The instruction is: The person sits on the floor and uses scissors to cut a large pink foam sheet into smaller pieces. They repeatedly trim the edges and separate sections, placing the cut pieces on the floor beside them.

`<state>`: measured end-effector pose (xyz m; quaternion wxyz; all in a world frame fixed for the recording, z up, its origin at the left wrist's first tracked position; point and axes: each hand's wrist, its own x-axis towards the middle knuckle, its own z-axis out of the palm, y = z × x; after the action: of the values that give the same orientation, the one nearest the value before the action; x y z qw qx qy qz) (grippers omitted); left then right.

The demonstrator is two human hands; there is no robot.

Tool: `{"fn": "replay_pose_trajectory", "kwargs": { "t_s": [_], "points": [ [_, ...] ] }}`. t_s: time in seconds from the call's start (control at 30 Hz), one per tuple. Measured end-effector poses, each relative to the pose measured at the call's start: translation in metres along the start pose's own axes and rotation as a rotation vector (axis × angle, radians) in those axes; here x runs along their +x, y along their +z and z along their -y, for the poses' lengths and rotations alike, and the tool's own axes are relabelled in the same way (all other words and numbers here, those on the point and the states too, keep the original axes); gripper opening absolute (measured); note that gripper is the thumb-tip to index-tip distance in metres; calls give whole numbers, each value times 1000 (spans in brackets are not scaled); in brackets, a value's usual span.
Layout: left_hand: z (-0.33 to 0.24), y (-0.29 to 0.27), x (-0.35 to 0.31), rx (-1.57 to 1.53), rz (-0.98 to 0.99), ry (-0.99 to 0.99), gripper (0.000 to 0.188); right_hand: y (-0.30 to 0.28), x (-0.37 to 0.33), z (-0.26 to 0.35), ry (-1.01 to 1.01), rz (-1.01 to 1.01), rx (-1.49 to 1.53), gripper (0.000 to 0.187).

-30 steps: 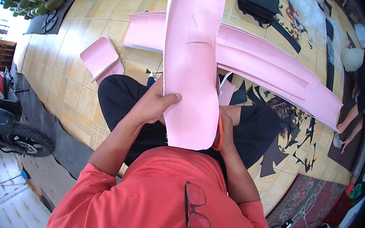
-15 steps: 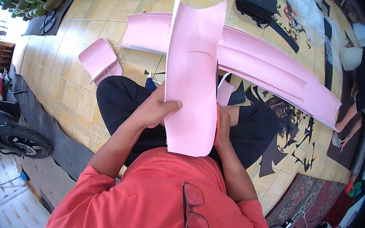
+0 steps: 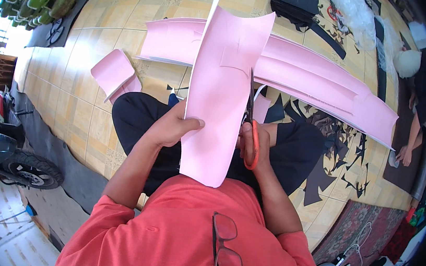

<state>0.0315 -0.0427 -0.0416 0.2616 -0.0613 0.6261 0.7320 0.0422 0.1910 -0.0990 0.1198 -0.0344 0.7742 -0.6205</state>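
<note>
A long curved pink sheet (image 3: 223,92) stands out in front of my chest, a slit marked in its upper part. My left hand (image 3: 176,127) grips its left edge, thumb on the pink face and fingers hidden behind. My right hand (image 3: 253,145) is closed on a pair of scissors (image 3: 253,132) with orange handles and dark blades. The blades point away from me along the sheet's right edge; whether they touch it I cannot tell. Beyond lies a longer pink curved piece (image 3: 314,73) on the tiled floor.
Smaller pink pieces (image 3: 115,72) lie left of my knee. Dark offcuts (image 3: 333,141) are scattered at my right. Further off are a black bag (image 3: 294,5) and clear plastic wrap (image 3: 350,14). A motorbike wheel (image 3: 32,170) stands left; another person's hand (image 3: 405,155) is at far right.
The pink sheet has tilted, its top going right and its near end left. The scissors, mostly hidden behind it before, now show beside its right edge.
</note>
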Motion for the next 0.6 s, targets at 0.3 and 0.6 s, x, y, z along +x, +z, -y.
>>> {"fn": "replay_pose_trajectory", "kwargs": {
  "t_s": [0.3,0.6],
  "points": [
    [-7,-9,-1,52,61,-69,55,-5,0,-3,39,84,218,51],
    [-3,-17,3,-172,53,-138,51,2,-2,-13,107,127,340,54]
  ]
}}
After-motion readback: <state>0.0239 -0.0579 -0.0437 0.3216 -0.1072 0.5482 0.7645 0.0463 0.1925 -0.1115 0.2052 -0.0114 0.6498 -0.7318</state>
